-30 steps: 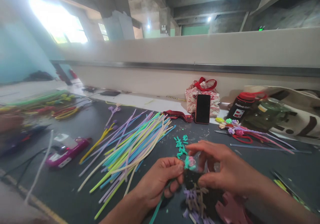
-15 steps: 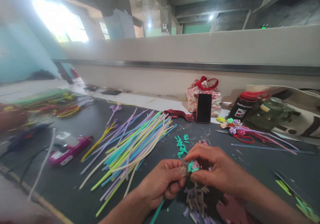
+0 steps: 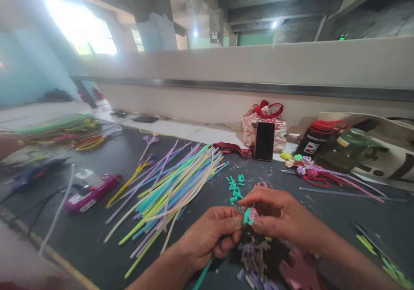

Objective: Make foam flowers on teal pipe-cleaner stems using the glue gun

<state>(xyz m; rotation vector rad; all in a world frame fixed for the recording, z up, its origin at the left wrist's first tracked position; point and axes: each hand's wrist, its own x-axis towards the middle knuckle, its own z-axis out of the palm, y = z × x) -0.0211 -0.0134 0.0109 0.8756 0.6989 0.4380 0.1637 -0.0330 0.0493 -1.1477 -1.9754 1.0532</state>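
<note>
Fingers of your left hand (image 3: 207, 234) pinch the teal-and-pink piece (image 3: 250, 216), probably to steady it, while your right hand (image 3: 287, 219) narrowly cups its other side.

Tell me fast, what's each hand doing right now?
Left hand: closed, pinching the small green-and-pink flower piece.
Right hand: fingers curled around that piece's other side; firm grip or light touch, cannot tell.
</note>
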